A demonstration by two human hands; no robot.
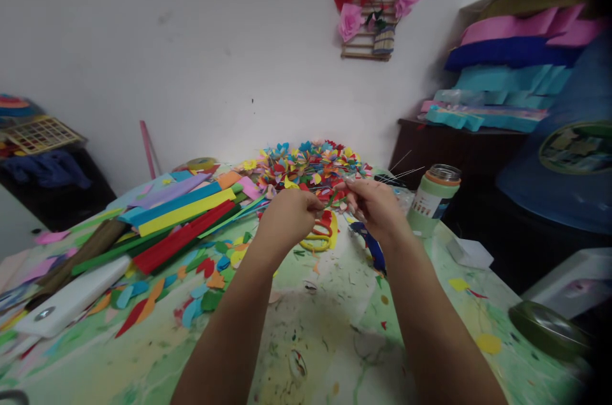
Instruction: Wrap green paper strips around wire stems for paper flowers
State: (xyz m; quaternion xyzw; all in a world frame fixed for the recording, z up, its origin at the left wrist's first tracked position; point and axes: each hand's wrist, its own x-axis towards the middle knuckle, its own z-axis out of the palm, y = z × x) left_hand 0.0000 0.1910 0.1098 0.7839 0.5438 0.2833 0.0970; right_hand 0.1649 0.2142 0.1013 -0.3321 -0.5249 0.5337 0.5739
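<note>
Both of my hands are held close together over the middle of the table. My left hand [292, 217] has its fingers pinched at one end of a small green strip [331, 201]. At the strip's other side, my right hand [373, 204] is closed, with thin pale wires [406, 173] sticking out to its right. Below my hands lie yellow-handled scissors [318, 240] on the table, and a dark blue tool [375, 250] rests partly behind my right wrist. Behind them is a large heap of colourful paper flowers [310, 159].
Folded crepe paper strips [186, 212] and cut petals [210, 300] cover the table's left side, beside a white bar [71, 303]. To the right stand a green jar [433, 201], a white box [471, 254] and a tape roll [549, 328].
</note>
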